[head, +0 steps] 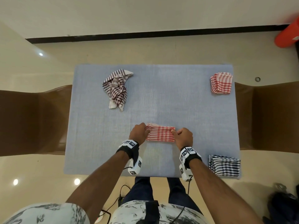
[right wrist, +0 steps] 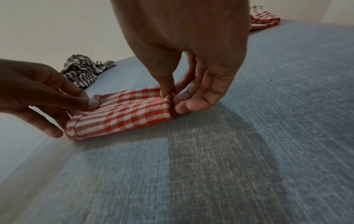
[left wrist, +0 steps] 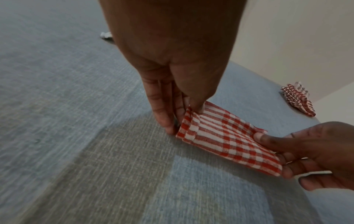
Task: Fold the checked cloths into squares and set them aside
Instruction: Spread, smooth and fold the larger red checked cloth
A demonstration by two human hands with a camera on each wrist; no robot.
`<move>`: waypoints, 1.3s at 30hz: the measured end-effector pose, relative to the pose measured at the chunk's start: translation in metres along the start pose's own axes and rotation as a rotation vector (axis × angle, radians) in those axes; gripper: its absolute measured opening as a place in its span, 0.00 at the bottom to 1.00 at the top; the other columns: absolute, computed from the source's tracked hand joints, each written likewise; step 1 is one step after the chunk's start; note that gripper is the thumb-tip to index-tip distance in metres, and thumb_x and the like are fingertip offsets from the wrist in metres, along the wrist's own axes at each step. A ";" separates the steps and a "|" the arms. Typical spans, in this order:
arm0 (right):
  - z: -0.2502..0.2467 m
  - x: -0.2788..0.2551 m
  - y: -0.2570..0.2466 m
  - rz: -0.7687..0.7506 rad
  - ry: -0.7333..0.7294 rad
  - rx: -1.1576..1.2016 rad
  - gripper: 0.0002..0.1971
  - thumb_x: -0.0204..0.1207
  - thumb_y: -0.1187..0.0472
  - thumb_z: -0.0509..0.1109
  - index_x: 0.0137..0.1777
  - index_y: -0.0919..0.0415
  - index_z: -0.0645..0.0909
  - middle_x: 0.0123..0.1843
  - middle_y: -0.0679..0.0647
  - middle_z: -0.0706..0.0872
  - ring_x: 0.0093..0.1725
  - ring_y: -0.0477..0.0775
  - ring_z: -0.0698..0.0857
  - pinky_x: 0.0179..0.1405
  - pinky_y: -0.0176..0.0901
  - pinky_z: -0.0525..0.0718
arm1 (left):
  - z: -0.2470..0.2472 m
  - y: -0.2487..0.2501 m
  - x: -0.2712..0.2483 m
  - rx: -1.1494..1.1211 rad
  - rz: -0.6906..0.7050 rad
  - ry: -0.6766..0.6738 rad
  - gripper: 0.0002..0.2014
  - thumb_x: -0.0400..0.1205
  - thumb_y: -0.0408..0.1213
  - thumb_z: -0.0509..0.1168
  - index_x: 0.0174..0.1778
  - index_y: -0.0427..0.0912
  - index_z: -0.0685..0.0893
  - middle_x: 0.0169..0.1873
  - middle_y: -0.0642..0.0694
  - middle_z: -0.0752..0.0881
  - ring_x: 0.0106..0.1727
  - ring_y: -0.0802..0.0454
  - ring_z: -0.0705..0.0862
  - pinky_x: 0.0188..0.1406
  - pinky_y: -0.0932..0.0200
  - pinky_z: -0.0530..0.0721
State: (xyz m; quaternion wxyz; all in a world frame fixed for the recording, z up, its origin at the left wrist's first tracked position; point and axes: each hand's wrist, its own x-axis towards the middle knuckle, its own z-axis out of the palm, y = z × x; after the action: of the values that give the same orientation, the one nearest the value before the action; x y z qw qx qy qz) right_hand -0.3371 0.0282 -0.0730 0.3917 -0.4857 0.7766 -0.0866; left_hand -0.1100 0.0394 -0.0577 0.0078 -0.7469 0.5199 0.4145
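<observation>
A red-and-white checked cloth [head: 160, 133] [left wrist: 226, 136] [right wrist: 122, 112], folded into a narrow rectangle, lies on the blue-grey table cover [head: 153, 101] near the front middle. My left hand [head: 140, 133] [left wrist: 182, 112] pinches its left end between thumb and fingers. At the other end my right hand [head: 181, 136] [right wrist: 170, 97] pinches the cloth in the same way. A crumpled brown-striped cloth [head: 116, 88] [right wrist: 82, 71] lies at the back left. A folded red checked square [head: 221, 83] [left wrist: 297, 99] [right wrist: 263, 16] sits at the back right, and a folded navy checked square [head: 224, 165] at the front right.
Brown chairs [head: 32, 118] stand at either side of the table. An orange object [head: 288, 36] is on the floor at the far right. Cables [head: 123, 196] trail on the floor by my legs. A dark bag [head: 283, 206] sits at the lower right.
</observation>
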 end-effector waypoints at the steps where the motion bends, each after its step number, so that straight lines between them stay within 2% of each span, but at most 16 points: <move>1: -0.001 0.001 -0.001 0.001 -0.004 -0.051 0.22 0.79 0.46 0.76 0.30 0.59 0.79 0.26 0.49 0.80 0.25 0.49 0.79 0.24 0.38 0.69 | 0.000 0.003 -0.002 0.018 -0.023 0.026 0.14 0.89 0.48 0.63 0.56 0.40 0.82 0.46 0.43 0.88 0.45 0.46 0.87 0.47 0.49 0.86; 3: -0.002 0.000 -0.003 -0.013 -0.019 -0.116 0.27 0.80 0.44 0.75 0.24 0.57 0.74 0.21 0.48 0.74 0.20 0.47 0.72 0.22 0.38 0.63 | -0.001 0.006 -0.005 0.025 -0.042 0.103 0.12 0.88 0.47 0.65 0.56 0.41 0.79 0.47 0.45 0.85 0.46 0.47 0.85 0.47 0.49 0.86; 5: -0.003 -0.003 -0.004 -0.028 -0.021 -0.130 0.27 0.81 0.45 0.74 0.24 0.57 0.73 0.21 0.48 0.74 0.19 0.47 0.72 0.22 0.38 0.64 | 0.003 0.006 -0.006 0.035 0.051 0.201 0.11 0.86 0.44 0.67 0.58 0.42 0.77 0.51 0.47 0.82 0.50 0.49 0.81 0.50 0.51 0.85; 9: -0.008 -0.020 -0.010 -0.177 0.119 -0.123 0.15 0.86 0.52 0.67 0.39 0.59 0.78 0.36 0.52 0.81 0.36 0.53 0.79 0.29 0.40 0.71 | 0.013 0.005 -0.008 0.346 0.405 0.292 0.10 0.87 0.41 0.66 0.61 0.41 0.78 0.55 0.43 0.81 0.57 0.47 0.77 0.57 0.51 0.85; 11: -0.003 -0.034 -0.009 -0.377 0.167 -0.178 0.08 0.88 0.55 0.64 0.51 0.59 0.80 0.48 0.53 0.83 0.48 0.53 0.80 0.42 0.47 0.82 | 0.021 0.006 -0.015 0.409 0.573 0.302 0.11 0.88 0.39 0.62 0.63 0.39 0.79 0.59 0.40 0.82 0.61 0.45 0.78 0.61 0.48 0.85; 12: 0.001 -0.041 -0.009 -0.475 0.153 -0.194 0.10 0.89 0.54 0.63 0.59 0.59 0.80 0.56 0.54 0.84 0.55 0.53 0.81 0.53 0.52 0.85 | 0.028 0.004 -0.019 0.426 0.641 0.300 0.14 0.89 0.38 0.61 0.67 0.36 0.78 0.64 0.36 0.81 0.67 0.41 0.78 0.68 0.44 0.83; 13: 0.007 -0.048 -0.009 -0.544 0.091 -0.197 0.16 0.90 0.51 0.60 0.69 0.60 0.79 0.66 0.56 0.83 0.66 0.54 0.81 0.66 0.55 0.83 | 0.036 0.001 -0.023 0.470 0.704 0.297 0.19 0.89 0.37 0.59 0.74 0.31 0.75 0.73 0.31 0.78 0.76 0.35 0.76 0.78 0.39 0.78; 14: 0.014 -0.056 -0.009 -0.589 -0.007 -0.206 0.24 0.91 0.48 0.57 0.79 0.62 0.72 0.78 0.58 0.77 0.78 0.55 0.75 0.79 0.56 0.75 | 0.044 -0.004 -0.027 0.527 0.744 0.284 0.25 0.90 0.38 0.55 0.82 0.28 0.69 0.82 0.27 0.70 0.84 0.31 0.68 0.85 0.36 0.68; 15: 0.021 -0.063 -0.011 -0.627 -0.109 -0.236 0.30 0.91 0.44 0.54 0.87 0.62 0.62 0.87 0.59 0.66 0.87 0.55 0.64 0.88 0.55 0.64 | 0.050 -0.010 -0.029 0.595 0.760 0.259 0.29 0.92 0.40 0.52 0.87 0.28 0.60 0.87 0.26 0.60 0.89 0.31 0.58 0.89 0.35 0.59; 17: 0.034 -0.073 -0.011 -0.715 -0.255 -0.337 0.38 0.91 0.40 0.49 0.91 0.61 0.43 0.93 0.57 0.43 0.92 0.52 0.43 0.91 0.52 0.46 | 0.055 -0.019 -0.029 0.638 0.724 0.222 0.33 0.93 0.47 0.48 0.90 0.32 0.50 0.89 0.28 0.48 0.91 0.32 0.47 0.90 0.35 0.53; 19: 0.044 -0.073 -0.004 -0.774 -0.297 -0.444 0.41 0.90 0.37 0.47 0.91 0.62 0.37 0.92 0.57 0.34 0.91 0.53 0.36 0.91 0.57 0.44 | 0.054 -0.023 -0.026 0.678 0.673 0.180 0.36 0.92 0.53 0.47 0.91 0.35 0.45 0.90 0.31 0.43 0.91 0.33 0.44 0.89 0.35 0.55; 23: 0.050 -0.057 0.014 -0.812 -0.289 -0.561 0.42 0.89 0.34 0.44 0.91 0.62 0.39 0.92 0.58 0.35 0.91 0.56 0.38 0.90 0.63 0.52 | 0.054 -0.028 -0.016 0.741 0.643 0.161 0.38 0.91 0.56 0.46 0.91 0.37 0.42 0.90 0.34 0.41 0.91 0.35 0.42 0.89 0.37 0.56; 29: 0.038 -0.034 0.032 -0.855 -0.320 -0.670 0.45 0.86 0.29 0.43 0.91 0.63 0.46 0.93 0.59 0.45 0.92 0.57 0.46 0.89 0.64 0.57 | 0.057 -0.028 -0.014 0.711 0.574 0.127 0.46 0.87 0.63 0.51 0.91 0.35 0.44 0.91 0.35 0.42 0.92 0.36 0.43 0.88 0.35 0.57; 33: 0.023 -0.026 0.044 -0.791 -0.325 -0.710 0.44 0.86 0.29 0.43 0.91 0.62 0.50 0.93 0.57 0.48 0.92 0.57 0.50 0.86 0.72 0.57 | 0.057 -0.026 -0.014 0.656 0.548 0.102 0.45 0.85 0.63 0.52 0.91 0.34 0.49 0.91 0.35 0.46 0.92 0.36 0.47 0.87 0.33 0.58; 37: 0.015 -0.028 0.055 -0.686 -0.275 -0.711 0.46 0.85 0.28 0.41 0.91 0.64 0.51 0.93 0.59 0.48 0.91 0.59 0.51 0.84 0.76 0.58 | 0.058 -0.025 -0.013 0.659 0.533 0.101 0.46 0.85 0.64 0.55 0.91 0.35 0.49 0.91 0.36 0.46 0.92 0.37 0.47 0.87 0.32 0.57; 39: 0.014 -0.034 0.055 -0.573 -0.194 -0.633 0.49 0.84 0.27 0.41 0.90 0.66 0.45 0.93 0.61 0.42 0.92 0.61 0.45 0.88 0.73 0.48 | 0.059 -0.026 -0.013 0.684 0.521 0.100 0.47 0.85 0.65 0.55 0.91 0.35 0.49 0.91 0.36 0.44 0.92 0.37 0.46 0.87 0.32 0.57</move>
State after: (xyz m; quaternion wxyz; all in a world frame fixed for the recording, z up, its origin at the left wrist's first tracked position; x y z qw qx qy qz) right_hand -0.3576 0.0881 -0.0929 0.2547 -0.7834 0.5586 0.0965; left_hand -0.1275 0.0876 -0.0994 0.1246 -0.5642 0.7984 0.1696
